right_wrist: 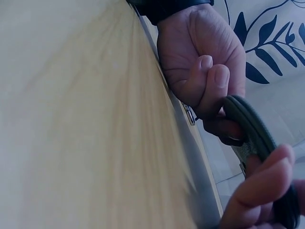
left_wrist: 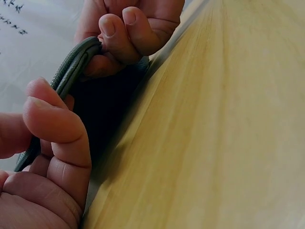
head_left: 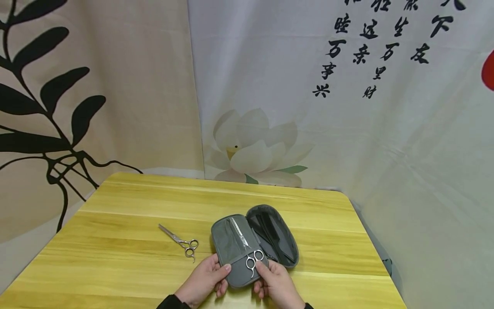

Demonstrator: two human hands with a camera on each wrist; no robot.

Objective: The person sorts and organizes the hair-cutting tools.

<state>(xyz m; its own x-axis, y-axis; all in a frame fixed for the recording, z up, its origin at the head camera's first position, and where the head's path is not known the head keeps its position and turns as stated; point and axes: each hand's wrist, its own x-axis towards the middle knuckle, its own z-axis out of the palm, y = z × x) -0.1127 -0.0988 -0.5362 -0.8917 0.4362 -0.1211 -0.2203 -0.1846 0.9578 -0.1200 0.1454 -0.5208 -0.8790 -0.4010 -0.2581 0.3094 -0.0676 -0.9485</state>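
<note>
A grey zip case (head_left: 220, 231) lies spread open, its near flap tilted up between both hands. My left hand (head_left: 204, 277) grips the flap's lower left edge, thumb on top and fingers curled beneath. At the lower right edge, my right hand (head_left: 278, 283) pinches the same flap, its thumb beside the silver scissors (head_left: 251, 263). Those scissors are tucked in the flap, finger rings toward me. Inside the other half sits a black comb (head_left: 268, 227). In the left wrist view, the case's zipped edge (left_wrist: 76, 62) runs between the two hands.
A second pair of silver scissors (head_left: 179, 241) lies on the yellow wooden table (head_left: 127, 197), left of the case. Behind the table hangs a cloth backdrop (head_left: 270, 86) with a printed flower and black writing.
</note>
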